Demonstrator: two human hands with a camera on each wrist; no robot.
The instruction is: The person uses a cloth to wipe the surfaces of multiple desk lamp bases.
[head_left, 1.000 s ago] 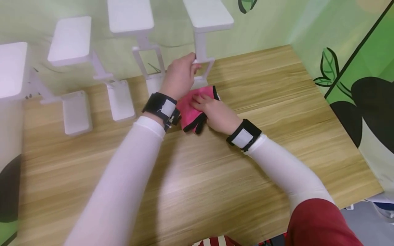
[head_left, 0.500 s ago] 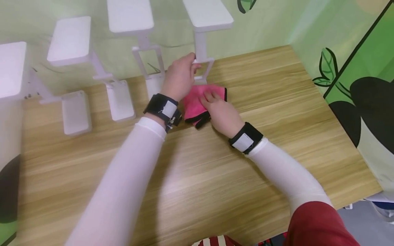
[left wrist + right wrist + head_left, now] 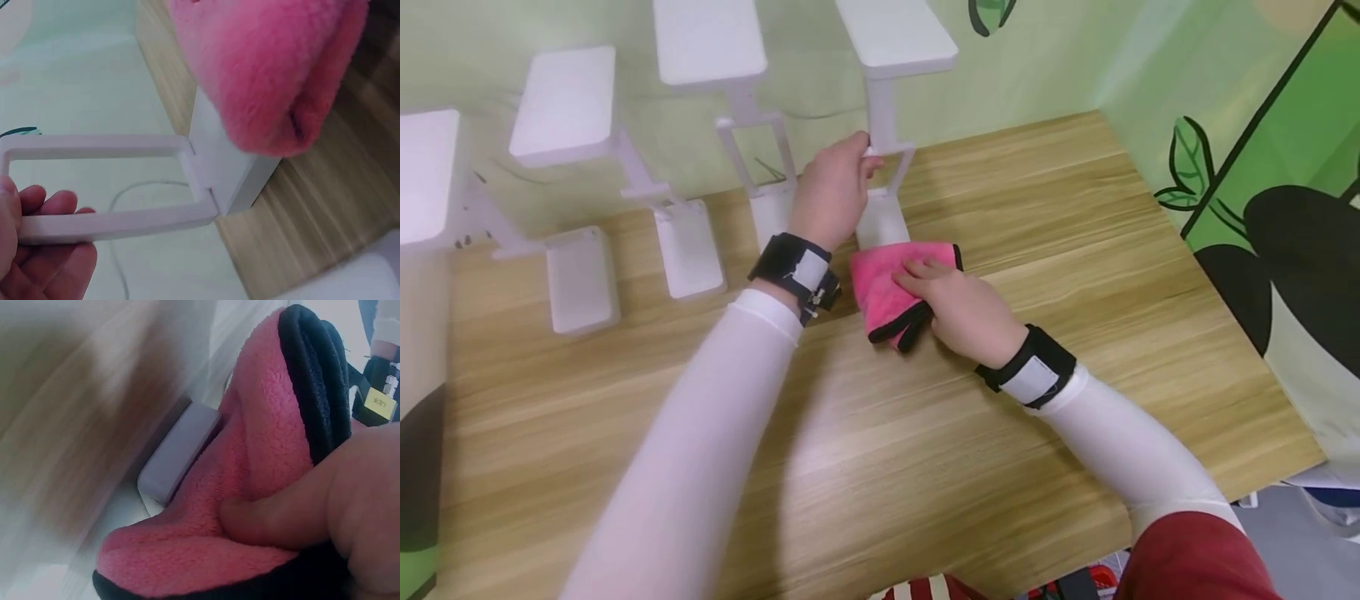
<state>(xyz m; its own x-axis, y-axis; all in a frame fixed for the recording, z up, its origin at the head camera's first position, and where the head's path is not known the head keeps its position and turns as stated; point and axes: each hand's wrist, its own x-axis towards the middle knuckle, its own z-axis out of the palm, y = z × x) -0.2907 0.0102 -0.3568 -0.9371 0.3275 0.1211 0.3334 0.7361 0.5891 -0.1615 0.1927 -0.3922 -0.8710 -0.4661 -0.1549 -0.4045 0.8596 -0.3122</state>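
Note:
In the head view my left hand (image 3: 831, 196) grips the folding frame of the rightmost white desk lamp (image 3: 880, 218). The left wrist view shows fingers (image 3: 69, 265) curled round one bar of that open rectangular frame (image 3: 106, 147). My right hand (image 3: 970, 315) holds a folded pink cloth (image 3: 883, 287) with black edging over the front end of the lamp's base. Seen from the right wrist, the thumb presses into the plush cloth (image 3: 262, 437), and a corner of the base (image 3: 178, 453) sticks out beside it. The fingers under the cloth are hidden.
To the left along the wall stand more white desk lamps, including one with a tall head (image 3: 711, 42), a middle one (image 3: 692, 250) and a far-left one (image 3: 580, 279). All rest on a wood-grain table (image 3: 647, 417). A painted wall (image 3: 1022, 75) borders its back.
My right hand and the pink cloth first went up and right slightly, then came down along the base toward me, uncovering its upper part. The left hand keeps its grip on the lamp frame.

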